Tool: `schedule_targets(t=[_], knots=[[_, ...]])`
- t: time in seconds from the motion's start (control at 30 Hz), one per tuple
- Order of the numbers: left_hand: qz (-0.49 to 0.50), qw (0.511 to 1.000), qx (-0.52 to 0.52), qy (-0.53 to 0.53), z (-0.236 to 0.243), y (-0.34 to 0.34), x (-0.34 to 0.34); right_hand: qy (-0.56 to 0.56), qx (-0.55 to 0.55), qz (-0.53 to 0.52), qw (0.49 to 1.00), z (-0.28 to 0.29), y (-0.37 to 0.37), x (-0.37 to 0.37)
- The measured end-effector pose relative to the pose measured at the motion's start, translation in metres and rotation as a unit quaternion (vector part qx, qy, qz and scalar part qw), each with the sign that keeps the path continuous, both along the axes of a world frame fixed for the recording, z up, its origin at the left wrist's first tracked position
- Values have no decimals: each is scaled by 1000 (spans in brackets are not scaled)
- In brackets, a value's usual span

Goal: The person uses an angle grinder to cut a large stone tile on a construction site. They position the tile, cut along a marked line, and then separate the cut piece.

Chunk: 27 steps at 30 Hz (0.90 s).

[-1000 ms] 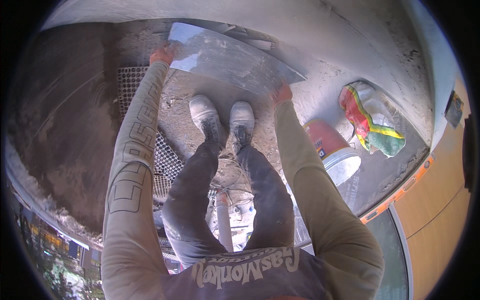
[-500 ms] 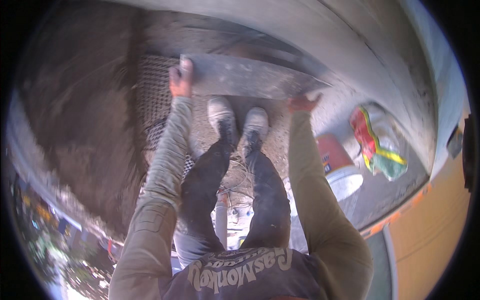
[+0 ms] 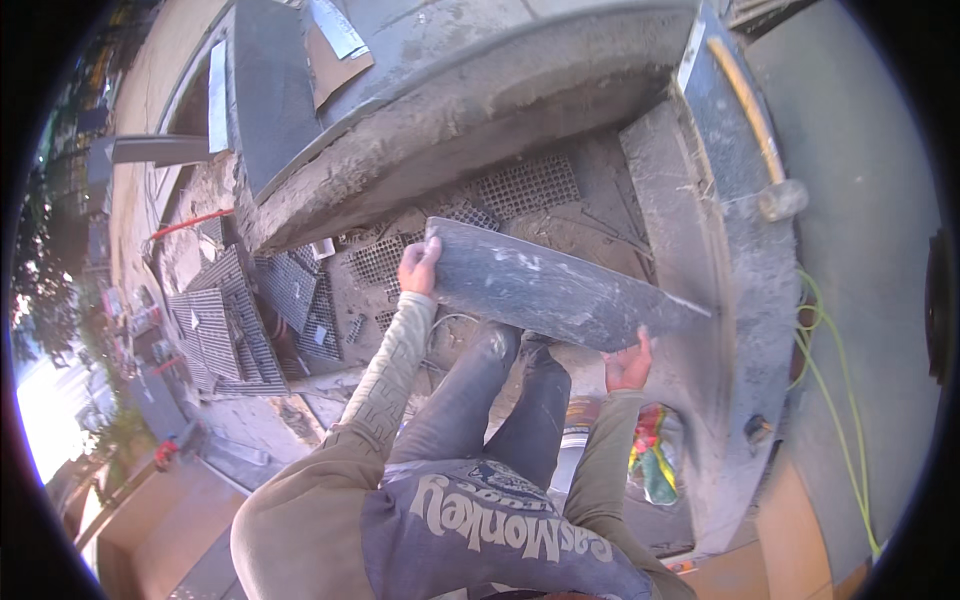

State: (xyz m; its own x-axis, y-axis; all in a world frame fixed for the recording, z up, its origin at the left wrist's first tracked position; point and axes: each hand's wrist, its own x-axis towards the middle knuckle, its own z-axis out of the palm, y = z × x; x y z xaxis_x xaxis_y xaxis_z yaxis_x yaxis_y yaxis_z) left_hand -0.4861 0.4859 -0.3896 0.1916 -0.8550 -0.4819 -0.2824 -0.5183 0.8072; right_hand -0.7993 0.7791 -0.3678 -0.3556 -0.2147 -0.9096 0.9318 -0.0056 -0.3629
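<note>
Gripping the left short end of the dark grey slab (image 3: 545,285) with the left hand (image 3: 418,268), curling closed around it and laying the thumb near the corner. Cupping the right hand (image 3: 628,368) under the long lower edge near the slab's other end, touching it with the thumb standing apart; hiding too much of those fingers to tell how far closed. For a steady hold, probably needing to share the weight between both palms, bracing the looser right side more fully and guarding the pointed right corner against knocks.

Stretching from the left hand toward just past three o'clock; lying between ten and eleven o'clock from the right hand, in contact with both.

Farther out, counting from the slab's middle, showing dark plastic grid panels (image 3: 525,188) near twelve o'clock, a mallet (image 3: 783,200) past two on a grey ledge (image 3: 755,285), and a green cord (image 3: 853,420) around four. Also showing a colourful bag (image 3: 655,465) near five, and ribbed panels (image 3: 225,335) between eight and nine.
</note>
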Motion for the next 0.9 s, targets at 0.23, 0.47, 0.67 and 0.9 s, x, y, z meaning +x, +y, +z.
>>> schedule_targets(t=[0.23, 0.47, 0.67, 0.9], knots=[[178, 963, 43, 199, 105, -43, 3, 96, -152, 41, 983, 141, -144, -34], [206, 922, 91, 313, 83, -135, -40, 114, -270, -12, 956, 112, -316, -96], [141, 946, 124, 263, 88, -143, -48, 145, -283, -61, 946, 108, -338, -94], [-188, 975, 2, -120, 64, -238, -106, 106, -209, -131, 963, 57, -421, -167]])
